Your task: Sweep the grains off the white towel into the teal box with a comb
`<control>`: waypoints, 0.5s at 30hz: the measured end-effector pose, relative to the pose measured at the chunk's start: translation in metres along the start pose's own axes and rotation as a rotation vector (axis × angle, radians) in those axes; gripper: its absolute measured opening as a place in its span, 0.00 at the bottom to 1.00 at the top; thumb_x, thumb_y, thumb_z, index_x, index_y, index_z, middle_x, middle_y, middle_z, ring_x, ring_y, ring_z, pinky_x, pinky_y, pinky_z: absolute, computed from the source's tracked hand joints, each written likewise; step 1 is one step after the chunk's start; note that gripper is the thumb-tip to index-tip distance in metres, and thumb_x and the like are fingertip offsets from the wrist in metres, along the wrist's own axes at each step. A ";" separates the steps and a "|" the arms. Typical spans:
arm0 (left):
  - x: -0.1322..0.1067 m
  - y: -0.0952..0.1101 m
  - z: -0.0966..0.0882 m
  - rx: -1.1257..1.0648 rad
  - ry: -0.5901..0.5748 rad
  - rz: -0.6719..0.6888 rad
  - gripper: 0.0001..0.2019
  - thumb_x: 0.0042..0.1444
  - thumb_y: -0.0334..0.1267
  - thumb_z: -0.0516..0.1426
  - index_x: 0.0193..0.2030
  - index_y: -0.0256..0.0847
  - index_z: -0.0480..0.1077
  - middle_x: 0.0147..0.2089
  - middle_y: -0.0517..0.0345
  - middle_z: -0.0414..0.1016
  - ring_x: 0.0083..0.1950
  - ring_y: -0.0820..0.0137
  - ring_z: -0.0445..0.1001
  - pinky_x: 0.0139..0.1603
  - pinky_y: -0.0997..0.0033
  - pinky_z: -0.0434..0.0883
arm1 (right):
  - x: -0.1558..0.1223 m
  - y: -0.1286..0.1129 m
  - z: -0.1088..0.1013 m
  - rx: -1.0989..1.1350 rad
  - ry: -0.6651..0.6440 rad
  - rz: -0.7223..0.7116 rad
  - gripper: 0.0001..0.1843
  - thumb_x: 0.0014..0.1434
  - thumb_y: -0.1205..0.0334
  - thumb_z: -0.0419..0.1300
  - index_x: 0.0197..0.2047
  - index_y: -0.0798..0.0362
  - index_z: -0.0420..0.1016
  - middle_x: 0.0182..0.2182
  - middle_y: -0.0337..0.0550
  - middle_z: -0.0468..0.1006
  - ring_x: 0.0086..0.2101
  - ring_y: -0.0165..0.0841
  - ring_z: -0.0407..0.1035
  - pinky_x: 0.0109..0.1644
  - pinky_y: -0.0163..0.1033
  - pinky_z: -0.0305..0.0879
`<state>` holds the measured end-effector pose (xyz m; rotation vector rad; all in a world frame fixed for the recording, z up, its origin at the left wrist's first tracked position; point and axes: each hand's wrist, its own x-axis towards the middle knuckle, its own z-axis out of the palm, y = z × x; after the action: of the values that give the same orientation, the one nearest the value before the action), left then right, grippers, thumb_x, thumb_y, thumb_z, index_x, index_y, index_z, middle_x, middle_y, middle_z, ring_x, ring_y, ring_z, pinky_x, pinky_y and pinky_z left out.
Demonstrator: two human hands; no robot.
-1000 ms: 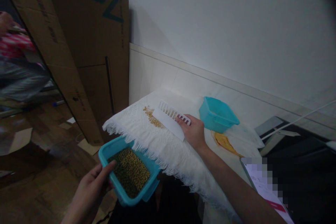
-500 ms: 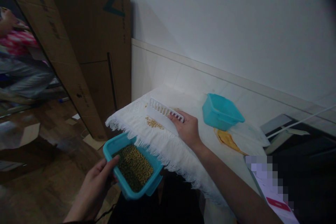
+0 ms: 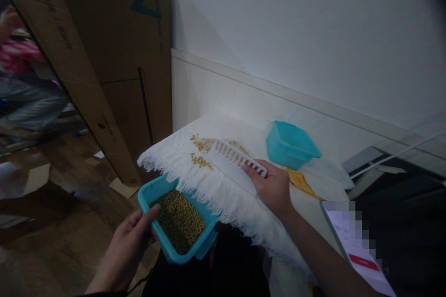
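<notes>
My left hand [image 3: 134, 236] grips the rim of a blue plastic container [image 3: 148, 190], thumb over its edge, just below the table's fringed edge. Inside lie yellow beans [image 3: 186, 213] and small dark green ones [image 3: 167, 225]. My right hand [image 3: 273, 185] is closed around one end of a white slotted plastic scraper [image 3: 226, 160], held low over the white fringed cloth [image 3: 170, 146]. Left of the scraper, loose yellow beans [image 3: 201, 161] are scattered on the cloth; more lie behind it, partly hidden.
A second blue container [image 3: 291, 146] stands at the back of the table by the wall, with an orange-yellow cloth [image 3: 303, 183] beside it. At the right lies a paper with a red band [image 3: 364, 262]. A tall cardboard box [image 3: 128, 55] rises at left; behind it sits a person [image 3: 28, 74].
My right hand has moved the scraper to the right, away from the table's left edge, uncovering more beans on the cloth. My left hand and its container stay nearly in place.
</notes>
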<state>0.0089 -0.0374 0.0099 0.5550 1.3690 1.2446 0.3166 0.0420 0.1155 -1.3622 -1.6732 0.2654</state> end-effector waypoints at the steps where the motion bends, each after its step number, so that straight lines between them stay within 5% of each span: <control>1: 0.000 0.000 0.000 -0.007 -0.006 0.000 0.25 0.41 0.60 0.74 0.28 0.40 0.77 0.24 0.62 0.73 0.26 0.74 0.67 0.28 0.77 0.69 | -0.003 0.001 -0.002 0.001 -0.005 0.002 0.17 0.62 0.49 0.66 0.39 0.54 0.89 0.21 0.39 0.80 0.21 0.31 0.69 0.24 0.33 0.65; 15: -0.016 0.016 0.012 -0.036 -0.014 -0.011 0.24 0.40 0.57 0.76 0.32 0.39 0.80 0.27 0.60 0.78 0.29 0.71 0.71 0.32 0.74 0.73 | -0.015 -0.003 -0.009 0.049 -0.055 0.025 0.16 0.61 0.50 0.68 0.36 0.54 0.89 0.19 0.38 0.79 0.19 0.29 0.67 0.21 0.31 0.62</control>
<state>0.0188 -0.0417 0.0331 0.5299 1.3342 1.2523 0.3211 0.0253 0.1147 -1.3510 -1.6853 0.3585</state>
